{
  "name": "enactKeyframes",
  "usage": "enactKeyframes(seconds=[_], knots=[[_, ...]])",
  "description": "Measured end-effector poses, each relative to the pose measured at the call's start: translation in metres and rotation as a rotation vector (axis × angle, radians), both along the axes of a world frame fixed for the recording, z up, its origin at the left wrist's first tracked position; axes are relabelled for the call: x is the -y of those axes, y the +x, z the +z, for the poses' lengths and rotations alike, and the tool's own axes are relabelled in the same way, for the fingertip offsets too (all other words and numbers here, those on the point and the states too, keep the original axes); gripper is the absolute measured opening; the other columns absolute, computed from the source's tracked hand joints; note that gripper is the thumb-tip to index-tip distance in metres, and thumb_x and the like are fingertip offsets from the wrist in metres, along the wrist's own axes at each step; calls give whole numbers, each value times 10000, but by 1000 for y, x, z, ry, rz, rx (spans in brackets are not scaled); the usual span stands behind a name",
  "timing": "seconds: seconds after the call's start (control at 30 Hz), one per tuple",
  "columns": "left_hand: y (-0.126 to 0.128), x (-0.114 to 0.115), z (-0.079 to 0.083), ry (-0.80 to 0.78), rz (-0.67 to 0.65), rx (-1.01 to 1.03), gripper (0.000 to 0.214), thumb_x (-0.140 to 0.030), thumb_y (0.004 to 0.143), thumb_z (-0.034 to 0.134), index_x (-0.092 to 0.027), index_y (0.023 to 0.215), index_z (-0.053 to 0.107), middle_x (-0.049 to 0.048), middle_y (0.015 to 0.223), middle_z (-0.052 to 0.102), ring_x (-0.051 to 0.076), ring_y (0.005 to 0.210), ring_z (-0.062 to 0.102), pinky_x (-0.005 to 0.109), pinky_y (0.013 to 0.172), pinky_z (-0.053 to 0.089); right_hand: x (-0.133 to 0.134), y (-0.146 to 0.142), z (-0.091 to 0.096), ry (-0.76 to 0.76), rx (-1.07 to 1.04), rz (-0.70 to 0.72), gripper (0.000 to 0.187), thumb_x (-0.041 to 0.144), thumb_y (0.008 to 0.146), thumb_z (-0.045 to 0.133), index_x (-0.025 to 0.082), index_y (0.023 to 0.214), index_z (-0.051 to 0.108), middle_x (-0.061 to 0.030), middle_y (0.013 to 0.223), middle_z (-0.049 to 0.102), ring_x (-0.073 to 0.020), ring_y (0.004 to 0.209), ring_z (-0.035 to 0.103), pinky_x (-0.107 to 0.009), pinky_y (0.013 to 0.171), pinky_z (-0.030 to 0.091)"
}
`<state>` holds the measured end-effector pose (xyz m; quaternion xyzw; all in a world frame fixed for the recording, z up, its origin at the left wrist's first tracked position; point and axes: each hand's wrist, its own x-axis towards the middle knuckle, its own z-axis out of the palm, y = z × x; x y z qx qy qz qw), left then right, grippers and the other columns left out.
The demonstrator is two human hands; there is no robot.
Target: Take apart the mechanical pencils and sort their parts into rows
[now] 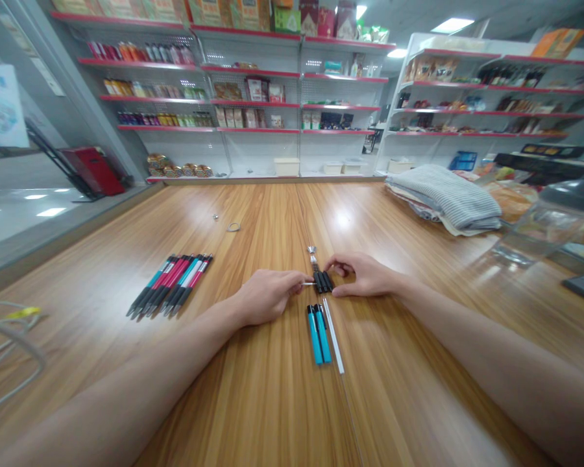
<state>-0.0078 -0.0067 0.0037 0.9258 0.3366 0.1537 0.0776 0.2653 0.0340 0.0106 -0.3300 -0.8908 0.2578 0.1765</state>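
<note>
On the left, a cable (14, 331) is looping over the worktop (253, 402), and a row of pens (174, 285) is lying slantwise, well apart from the left hand (270, 295). That hand is pinching what looks like a thin pale stick (309, 283), thumb and forefinger nearly together (the fingers are hiding most of it). Three black grips (323, 281) are lying between the hands, just right of the left fingertips, their long axes running roughly away from the person and the stick pointing across them. Neither hand is sitting clearly nearer. Two blue barrels (315, 337) and white rods (333, 337) are lying on the near side. The right hand (363, 275) is curving beside the grips, thumb and forefinger spread, visibly holding nothing; whether it is touching them, I cannot tell. As for containers, a pale tub (287, 167) is standing on the bottom shelf (311, 174), its inside not showing, and a clear jar (530, 227) is standing beyond the folded cloth (448, 194), blur hiding its contents.
</note>
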Motion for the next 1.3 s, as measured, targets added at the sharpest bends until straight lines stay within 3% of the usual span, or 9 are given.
enactKeyframes(seconds=[1.3], knots=[[1, -1, -1, 31, 4, 16, 305, -207, 927, 380, -255, 1187, 531, 15, 1076, 675, 174, 941, 644, 268, 751, 463, 2, -5, -2, -50, -6, -35, 511, 420, 697, 728, 151, 1094, 553, 37, 726, 467, -94, 628, 437, -222, 589, 327]])
